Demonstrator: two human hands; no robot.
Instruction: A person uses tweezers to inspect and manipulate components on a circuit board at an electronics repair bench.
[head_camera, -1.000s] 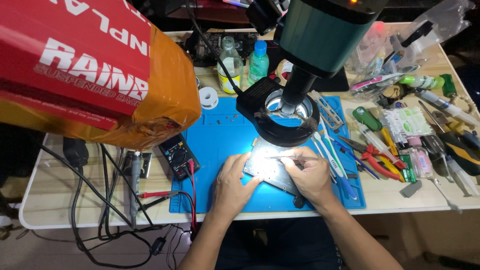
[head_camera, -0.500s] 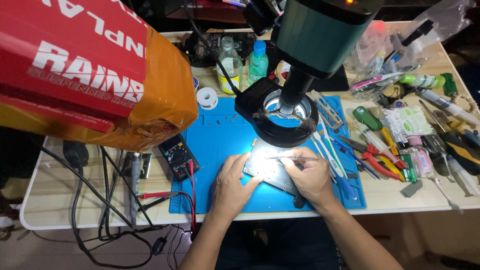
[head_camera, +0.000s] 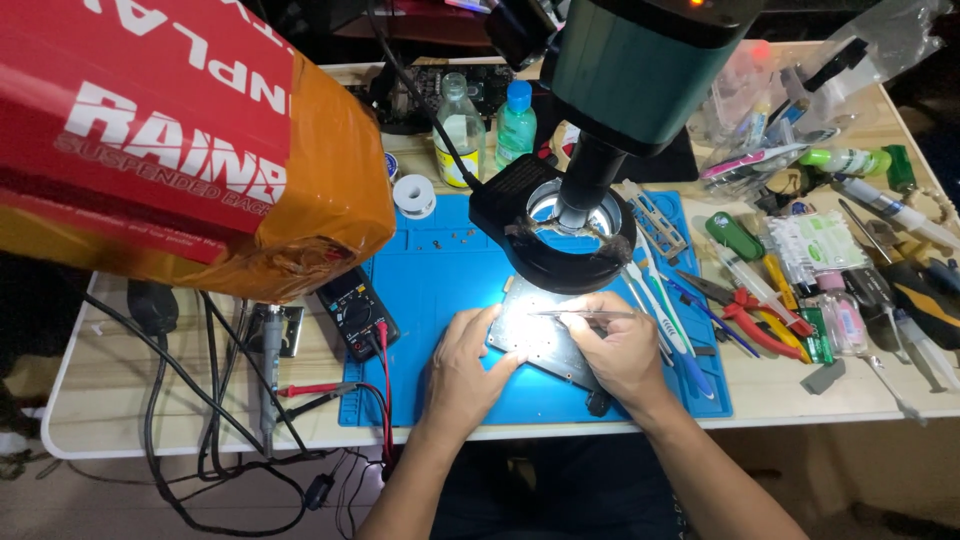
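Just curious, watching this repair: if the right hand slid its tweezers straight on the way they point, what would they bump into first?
The tweezers in the right hand point left across the lit board; probably the left hand first, though heights are unclear.

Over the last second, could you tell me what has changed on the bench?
Nothing visibly changed: the left hand still steadies the circuit board on the blue mat, and the right hand still holds the tweezers over it.

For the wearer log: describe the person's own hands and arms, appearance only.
Both forearms are bare, with no sleeves reaching into view. The left hand and right hand wear no gloves; no rings, watch or wristband can be seen. Nothing is strapped or cabled to either arm.
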